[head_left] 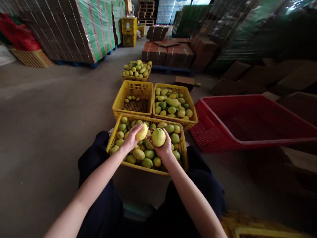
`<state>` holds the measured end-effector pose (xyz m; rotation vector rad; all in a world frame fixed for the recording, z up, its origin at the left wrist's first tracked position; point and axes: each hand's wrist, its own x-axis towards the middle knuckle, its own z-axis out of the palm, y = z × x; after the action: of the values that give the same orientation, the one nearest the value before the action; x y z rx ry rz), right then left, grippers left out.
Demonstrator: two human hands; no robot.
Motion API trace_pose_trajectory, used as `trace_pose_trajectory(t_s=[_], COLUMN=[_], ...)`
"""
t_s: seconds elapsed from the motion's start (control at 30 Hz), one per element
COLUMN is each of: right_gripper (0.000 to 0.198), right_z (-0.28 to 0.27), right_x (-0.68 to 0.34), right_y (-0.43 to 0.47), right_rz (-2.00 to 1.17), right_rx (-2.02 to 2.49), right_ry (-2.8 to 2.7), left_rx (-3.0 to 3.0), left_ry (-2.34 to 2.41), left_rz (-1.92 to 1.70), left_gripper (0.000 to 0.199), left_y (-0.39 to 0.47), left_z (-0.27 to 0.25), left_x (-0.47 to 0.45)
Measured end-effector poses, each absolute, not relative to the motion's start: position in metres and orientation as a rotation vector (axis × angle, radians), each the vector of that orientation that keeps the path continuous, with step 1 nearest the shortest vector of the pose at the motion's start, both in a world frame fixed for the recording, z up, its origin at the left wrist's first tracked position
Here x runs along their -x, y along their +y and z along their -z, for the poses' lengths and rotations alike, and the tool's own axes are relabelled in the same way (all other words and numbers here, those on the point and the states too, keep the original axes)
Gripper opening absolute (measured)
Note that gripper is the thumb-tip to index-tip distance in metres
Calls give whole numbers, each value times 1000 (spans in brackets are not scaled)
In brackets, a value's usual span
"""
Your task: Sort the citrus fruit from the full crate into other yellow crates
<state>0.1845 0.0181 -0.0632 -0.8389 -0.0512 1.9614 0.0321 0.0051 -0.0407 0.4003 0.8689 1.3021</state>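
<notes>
Head view shows my hands raised over a yellow crate (pixel 146 169) full of fruit, which sits between my knees (pixel 92 162), presumably to keep everything within easy reach. My left hand (pixel 132 137) curls around a yellow fruit (pixel 142 132), closed just enough to grip its side. My right hand (pixel 165 147) cups a greener fruit (pixel 158 137), fingers part-bent round it, so its end faces up at me, likely for a clear look. Just beyond, two more crates stand side by side: the left crate (pixel 118 100) holds a few small fruits (pixel 132 98), the right crate (pixel 190 124) many larger ones, both seemingly set close to save stretching. A red bin (pixel 204 135) stands to my right.
</notes>
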Motion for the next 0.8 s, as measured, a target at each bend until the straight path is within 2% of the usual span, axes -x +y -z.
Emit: trace_pose_trajectory(t_s=[0.4, 0.63, 0.8], right_gripper=[24, 29, 23], right_z=[61, 54, 63], right_x=[-184, -185, -188], right_y=[17, 15, 16], right_rz=[-1926, -1896, -1924], right_rx=[889, 898, 816], right_ry=[-82, -87, -224], left_rx=[-693, -993, -1177], left_ry=[808, 864, 891], left_rz=[-1283, -1230, -1178], left_gripper=[59, 50, 45], left_y=[3, -3, -11], left_z=[55, 48, 36], left_x=[-31, -24, -21])
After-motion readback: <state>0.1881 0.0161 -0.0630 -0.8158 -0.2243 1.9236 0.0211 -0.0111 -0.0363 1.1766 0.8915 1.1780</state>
